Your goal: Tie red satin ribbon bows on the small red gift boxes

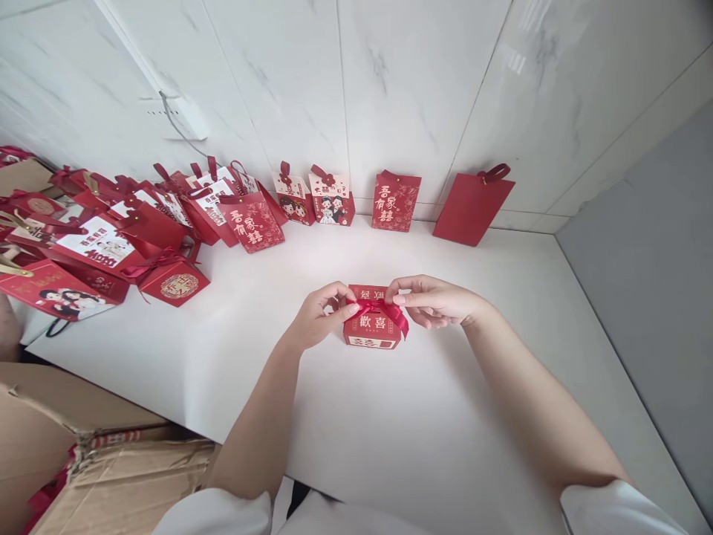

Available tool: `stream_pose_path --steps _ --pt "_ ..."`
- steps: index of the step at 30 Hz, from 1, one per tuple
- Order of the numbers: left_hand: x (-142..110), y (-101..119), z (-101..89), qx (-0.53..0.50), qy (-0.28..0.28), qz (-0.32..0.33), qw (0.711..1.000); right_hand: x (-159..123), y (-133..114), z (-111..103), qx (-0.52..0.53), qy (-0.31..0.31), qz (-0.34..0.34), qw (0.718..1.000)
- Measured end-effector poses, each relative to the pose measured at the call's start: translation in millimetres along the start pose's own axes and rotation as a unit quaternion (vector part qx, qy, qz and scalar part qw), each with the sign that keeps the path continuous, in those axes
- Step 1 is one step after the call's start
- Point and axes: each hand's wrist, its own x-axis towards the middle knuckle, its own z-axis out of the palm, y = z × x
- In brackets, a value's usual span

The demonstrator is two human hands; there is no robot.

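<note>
A small red gift box (372,325) with gold and white characters rests on the white table in front of me. Across its top runs a shiny red ribbon (397,321), tied in a bow, with one tail hanging over the right side. My left hand (323,316) pinches the left side of the bow between thumb and fingers. From the right, my right hand (431,299) pinches the bow's other side, its remaining fingers loosely curled. The knot shows only partly between the fingertips.
Many red gift boxes and bags (105,241) crowd the table's left side. Several more stand along the tiled wall, including a plain red bag (473,208) at right. An open cardboard carton (128,475) is at lower left. A grey panel (646,260) borders the right.
</note>
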Motion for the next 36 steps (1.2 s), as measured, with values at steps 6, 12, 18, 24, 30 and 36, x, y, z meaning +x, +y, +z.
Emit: stream_pose_path --steps 6,12,18,24,30,36 --pt "3.5 -5.3 1.5 -0.017 0.021 0.057 0.998 0.9 -1.4 1.0 -0.027 0.008 -0.018 0.999" --pt "3.2 -8.1 5.3 -0.028 0.004 0.031 0.999 -3.8 -3.4 1.8 -0.105 0.042 -0.059 0.992" --pt "4.1 -9.6 3.8 -0.024 0.049 0.04 0.998 -8.1 -5.9 3.2 -0.131 0.076 -0.046 0.987" --pt "5.1 -9.3 2.8 -0.012 0.07 0.034 0.997 -6.7 -4.9 0.6 -0.067 0.06 -0.046 0.995" --pt "3.6 -7.4 2.5 -0.055 0.039 0.047 0.997 -6.3 -6.4 2.2 -0.07 0.085 -0.041 0.993" --pt "0.3 -1.8 3.8 -0.073 -0.007 0.059 0.996 -7.3 -7.6 1.8 -0.11 0.081 -0.008 0.991"
